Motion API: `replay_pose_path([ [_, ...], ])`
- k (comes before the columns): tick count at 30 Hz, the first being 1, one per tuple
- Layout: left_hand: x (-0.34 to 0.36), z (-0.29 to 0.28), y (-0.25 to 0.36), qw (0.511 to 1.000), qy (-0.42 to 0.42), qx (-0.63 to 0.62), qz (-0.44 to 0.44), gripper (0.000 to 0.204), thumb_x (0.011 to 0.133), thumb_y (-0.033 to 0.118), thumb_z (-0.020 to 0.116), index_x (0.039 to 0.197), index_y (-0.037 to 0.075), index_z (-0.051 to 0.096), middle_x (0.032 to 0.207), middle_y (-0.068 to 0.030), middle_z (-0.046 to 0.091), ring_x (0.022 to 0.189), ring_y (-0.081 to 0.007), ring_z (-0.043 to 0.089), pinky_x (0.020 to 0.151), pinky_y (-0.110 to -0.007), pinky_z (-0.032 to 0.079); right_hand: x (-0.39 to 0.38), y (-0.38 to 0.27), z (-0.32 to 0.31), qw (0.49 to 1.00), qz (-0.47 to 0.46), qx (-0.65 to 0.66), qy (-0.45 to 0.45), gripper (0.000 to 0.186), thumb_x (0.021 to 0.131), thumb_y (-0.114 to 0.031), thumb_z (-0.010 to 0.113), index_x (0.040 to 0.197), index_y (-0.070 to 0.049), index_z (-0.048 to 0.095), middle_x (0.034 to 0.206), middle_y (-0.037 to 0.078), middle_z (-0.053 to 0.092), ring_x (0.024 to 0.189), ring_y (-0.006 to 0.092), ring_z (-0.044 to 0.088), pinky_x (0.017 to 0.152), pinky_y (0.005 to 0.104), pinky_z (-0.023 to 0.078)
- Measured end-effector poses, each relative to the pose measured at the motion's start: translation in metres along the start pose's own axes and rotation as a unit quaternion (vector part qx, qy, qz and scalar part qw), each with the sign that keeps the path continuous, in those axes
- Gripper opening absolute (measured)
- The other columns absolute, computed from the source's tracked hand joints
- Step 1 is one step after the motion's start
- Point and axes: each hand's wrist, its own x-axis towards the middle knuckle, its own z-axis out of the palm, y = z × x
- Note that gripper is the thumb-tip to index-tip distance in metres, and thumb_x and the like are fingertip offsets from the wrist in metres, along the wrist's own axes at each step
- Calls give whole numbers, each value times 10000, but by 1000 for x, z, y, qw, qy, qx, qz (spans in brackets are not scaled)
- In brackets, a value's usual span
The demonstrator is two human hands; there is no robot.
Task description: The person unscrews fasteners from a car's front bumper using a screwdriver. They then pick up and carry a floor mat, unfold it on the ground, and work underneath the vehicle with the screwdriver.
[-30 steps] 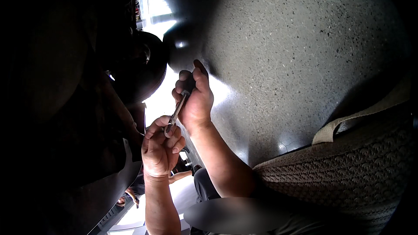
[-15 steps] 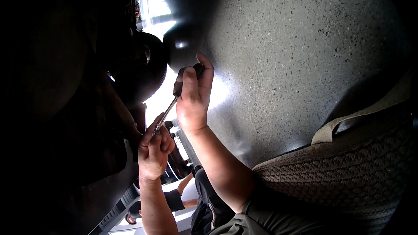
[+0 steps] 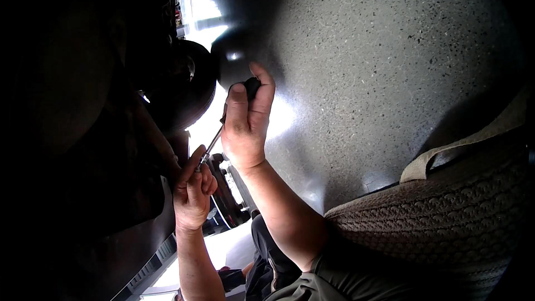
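Observation:
A screwdriver-like tool (image 3: 213,144) with a dark handle and a slim, shiny metal shaft slants between my hands. My right hand (image 3: 244,134) is wrapped round the handle, with its thumb along it and the forefinger curled past the end. At the shaft's lower end, the fingers of my left hand (image 3: 192,200) pinch the metal collar near the tip. The very tip is hidden by those fingers. Beside my left hand is the dark underside of a vehicle (image 3: 156,139), mostly lost in shadow.
A tire (image 3: 198,92) stands beyond my hands, against bright light. Speckled grey floor (image 3: 362,67) spreads to the right. At the lower right lies a textured brown mat or cushion (image 3: 434,217) with a fabric strap (image 3: 415,170). Part of another person (image 3: 231,276) shows low down.
Both hands have shifted slightly left. My right thumb has moved a little on the handle, and less of the handle shows. The person in the background has moved mostly out of sight.

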Motion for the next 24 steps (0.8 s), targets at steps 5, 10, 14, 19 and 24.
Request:
replay_pose_path([
  [5,1,0,1,991,32,128,14,427,1086,207,456,1495,108,530,716,42,373,605,-57,326,574,-229,321,3,-2,-1,1000,-8,-15,-1,421,1074,-252,503,1404,-18,385,1278,171,542,1168,250,565,1019,334,437],
  [10,-1,-19,13,996,30,87,6,444,1069,203,459,1486,68,526,706,43,349,592,-60,313,559,-233,302,1,-1,-4,990,83,30,-107,397,1040,-191,553,1377,-44,404,1185,141,600,1046,215,596,918,308,472],
  [14,2,-35,6,998,47,-46,-6,493,1043,230,500,1490,23,493,693,52,331,572,-58,281,535,-237,272,-1,3,-12,944,174,207,-188,407,1019,-145,580,1378,-79,400,1059,69,635,746,101,595,607,238,494],
  [19,10,-28,2,976,114,-185,10,456,1025,166,503,1459,26,510,725,54,358,603,-55,302,528,-244,261,-6,12,-9,951,174,204,-154,430,1014,-127,599,1390,-95,391,978,36,637,674,62,575,514,206,478],
  [24,14,-31,-8,949,117,-294,12,383,1026,147,524,1385,19,552,728,53,368,607,-53,310,524,-235,255,-12,13,-7,961,176,181,-113,498,1024,-246,638,1402,-57,373,925,49,614,696,87,598,534,210,467],
])
